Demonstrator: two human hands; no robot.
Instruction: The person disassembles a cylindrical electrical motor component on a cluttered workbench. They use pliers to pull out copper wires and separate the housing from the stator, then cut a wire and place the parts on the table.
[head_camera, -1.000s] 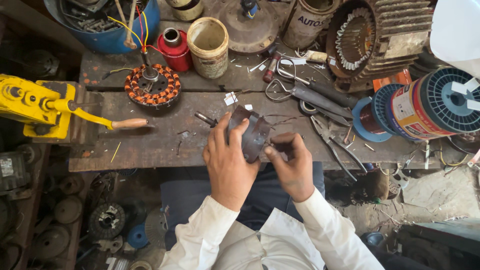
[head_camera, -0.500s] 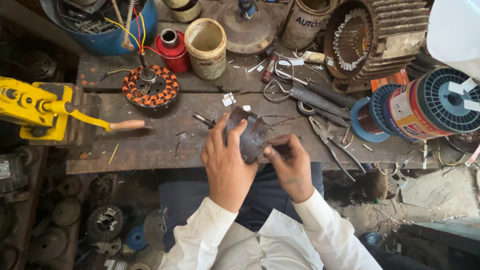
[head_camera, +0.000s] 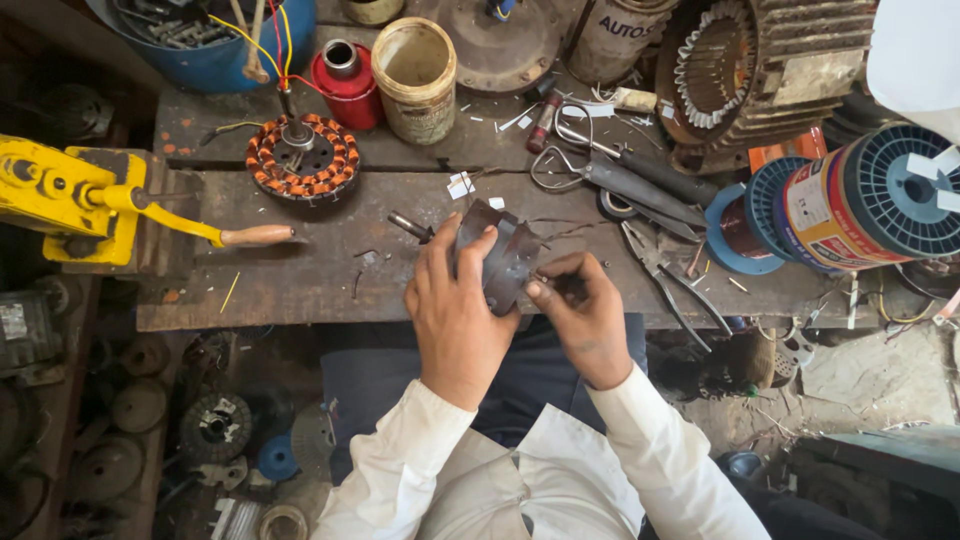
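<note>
My left hand (head_camera: 455, 310) grips a dark round metal motor core (head_camera: 505, 258), holding it tilted just above the near edge of the worn wooden bench (head_camera: 300, 275). My right hand (head_camera: 585, 315) pinches at the core's right side with thumb and fingers closed; what they pinch is too small to tell. Thin wires trail from the core across the bench toward the right.
A copper-wound stator (head_camera: 302, 158) sits at the back left near a red can (head_camera: 345, 70) and a cream tub (head_camera: 415, 65). A yellow tool with a wooden handle (head_camera: 90, 200) lies left. Shears (head_camera: 620, 180), pliers (head_camera: 670, 275), wire spools (head_camera: 860, 205) and a large motor housing (head_camera: 760, 70) crowd the right.
Both hands stay on the core in nearly the same grip. The view has shifted slightly; nothing on the bench has moved.
</note>
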